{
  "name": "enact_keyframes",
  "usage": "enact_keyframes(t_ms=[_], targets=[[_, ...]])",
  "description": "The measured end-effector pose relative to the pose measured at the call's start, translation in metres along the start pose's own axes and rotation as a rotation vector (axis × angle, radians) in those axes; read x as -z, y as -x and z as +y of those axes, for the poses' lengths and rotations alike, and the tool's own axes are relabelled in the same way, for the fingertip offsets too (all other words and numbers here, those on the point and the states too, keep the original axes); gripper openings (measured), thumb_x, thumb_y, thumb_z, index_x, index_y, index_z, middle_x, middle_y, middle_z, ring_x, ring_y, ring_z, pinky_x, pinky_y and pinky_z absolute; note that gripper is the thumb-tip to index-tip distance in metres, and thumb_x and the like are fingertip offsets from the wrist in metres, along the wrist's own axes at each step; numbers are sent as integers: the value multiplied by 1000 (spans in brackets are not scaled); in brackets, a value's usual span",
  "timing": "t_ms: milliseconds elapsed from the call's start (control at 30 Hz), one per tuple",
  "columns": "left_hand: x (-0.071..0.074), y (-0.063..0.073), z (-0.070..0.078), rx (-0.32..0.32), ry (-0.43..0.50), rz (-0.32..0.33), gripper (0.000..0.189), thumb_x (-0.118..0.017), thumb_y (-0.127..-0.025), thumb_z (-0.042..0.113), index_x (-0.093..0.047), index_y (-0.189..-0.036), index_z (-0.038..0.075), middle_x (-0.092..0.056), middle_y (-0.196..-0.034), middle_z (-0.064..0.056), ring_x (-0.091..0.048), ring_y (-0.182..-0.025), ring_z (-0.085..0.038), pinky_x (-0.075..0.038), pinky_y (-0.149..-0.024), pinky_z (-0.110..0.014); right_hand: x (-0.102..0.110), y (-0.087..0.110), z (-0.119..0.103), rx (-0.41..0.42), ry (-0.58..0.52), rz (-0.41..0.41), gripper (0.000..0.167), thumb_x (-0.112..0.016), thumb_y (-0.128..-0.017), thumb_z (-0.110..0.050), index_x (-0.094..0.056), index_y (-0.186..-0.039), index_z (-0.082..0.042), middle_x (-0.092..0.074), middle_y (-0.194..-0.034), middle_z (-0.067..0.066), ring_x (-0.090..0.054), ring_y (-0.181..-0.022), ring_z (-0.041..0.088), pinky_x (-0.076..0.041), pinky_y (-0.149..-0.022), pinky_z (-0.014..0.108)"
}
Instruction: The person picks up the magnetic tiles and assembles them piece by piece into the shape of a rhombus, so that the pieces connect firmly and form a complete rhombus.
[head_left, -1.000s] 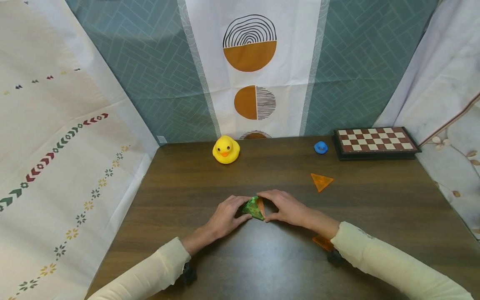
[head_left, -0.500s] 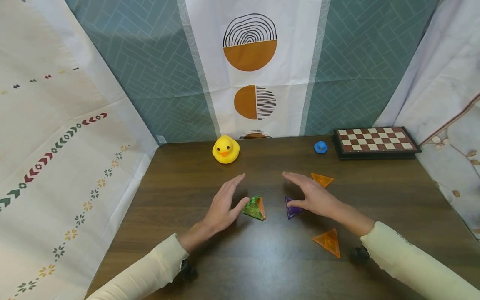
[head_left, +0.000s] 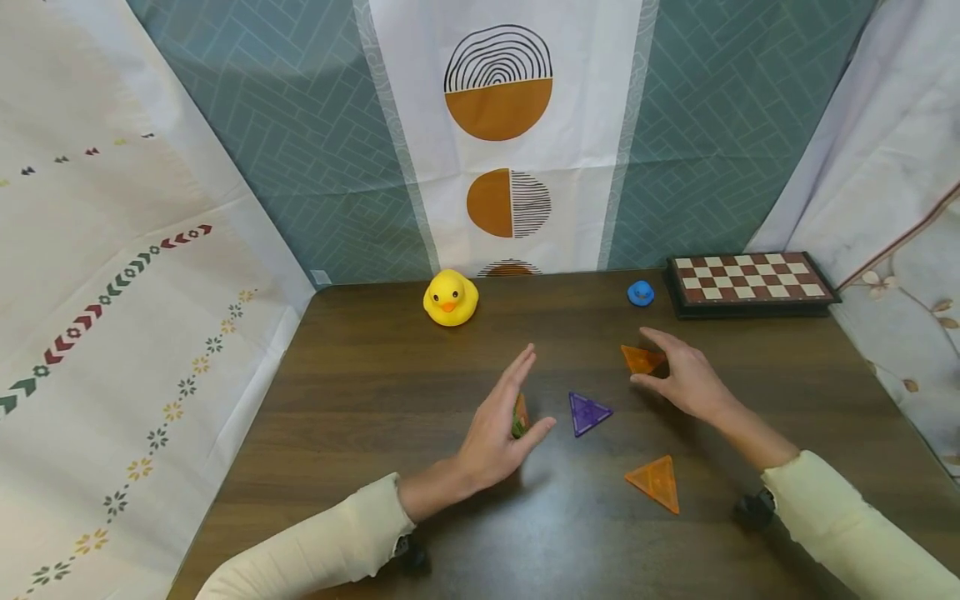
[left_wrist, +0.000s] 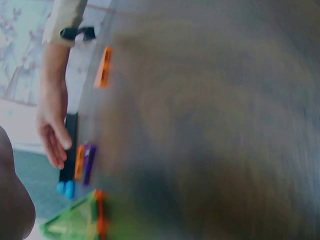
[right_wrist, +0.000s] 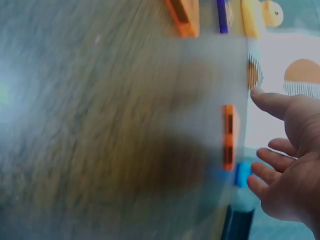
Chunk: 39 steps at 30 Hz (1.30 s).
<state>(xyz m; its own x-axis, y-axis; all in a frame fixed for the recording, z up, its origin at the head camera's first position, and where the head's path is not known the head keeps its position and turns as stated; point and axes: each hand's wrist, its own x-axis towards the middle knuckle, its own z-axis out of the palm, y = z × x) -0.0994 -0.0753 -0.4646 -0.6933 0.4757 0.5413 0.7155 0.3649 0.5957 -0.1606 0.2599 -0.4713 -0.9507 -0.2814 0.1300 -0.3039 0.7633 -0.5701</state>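
My left hand hovers with its fingers straight over a small pyramid of green and orange magnetic tiles, covering most of it in the head view. The pyramid's green side shows at the bottom of the left wrist view. Fingers and thumb spread, my right hand is at the back orange triangular tile, its thumb tip overlapping the tile's near edge in the head view. Between the hands a purple triangular tile lies flat. Another orange tile lies closer to me. Neither hand grips anything.
A yellow rubber duck and a small blue duck sit along the back of the wooden table. At the back right is a checkered board box. Cloths hang behind and at both sides.
Both hands have let go of the pyramid. My right hand has moved right and back to the rear orange tile, uncovering the purple tile. My left hand lifted away, then shifted right over the pyramid.
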Motion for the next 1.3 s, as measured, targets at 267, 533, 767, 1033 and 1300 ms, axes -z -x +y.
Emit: enact_keyframes(t_ms=[267,533,767,1033,1300], targets=[[-34,3,5,128,-21,-178,87,-73,-103,21,-18,-169,5,-22,-175,-8,-29,-158,-25,-31,-124,-54,0,0,17,-58,-10,-23,81,-88,-91,-22,-46,-153,10,-48,-150,37,-49,-134,58,-40,-108,73],[-51,9,-1,263,-30,-262,81,-75,-102,24,-30,-166,5,-38,-169,-12,-40,-152,-28,-37,-120,-55,-3,-2,23,-12,0,-12,69,-87,-90,-16,-55,-145,12,-56,-139,34,-56,-123,53,-42,-104,73],[-57,11,2,269,-100,-289,79,-78,-100,23,-35,-164,3,-45,-164,-14,-45,-149,-29,-37,-122,-45,-3,-7,20,-45,-2,-55,67,-86,-91,-15,-56,-145,12,-51,-138,33,-48,-123,55,-32,-104,75],[-62,12,4,240,-163,-306,78,-78,-100,23,-36,-163,2,-46,-163,-13,-44,-150,-26,-36,-123,-40,-3,-10,19,-80,-53,-64,61,-87,-88,-11,-60,-139,10,-52,-133,32,-45,-120,53,-30,-103,72],[-64,13,4,215,-188,-293,81,-80,-98,22,-36,-162,1,-47,-163,-13,-45,-149,-27,-36,-122,-39,-3,-14,24,-111,-143,-65,57,-88,-88,-8,-56,-133,7,-59,-126,30,-53,-113,46,-46,-99,64]])
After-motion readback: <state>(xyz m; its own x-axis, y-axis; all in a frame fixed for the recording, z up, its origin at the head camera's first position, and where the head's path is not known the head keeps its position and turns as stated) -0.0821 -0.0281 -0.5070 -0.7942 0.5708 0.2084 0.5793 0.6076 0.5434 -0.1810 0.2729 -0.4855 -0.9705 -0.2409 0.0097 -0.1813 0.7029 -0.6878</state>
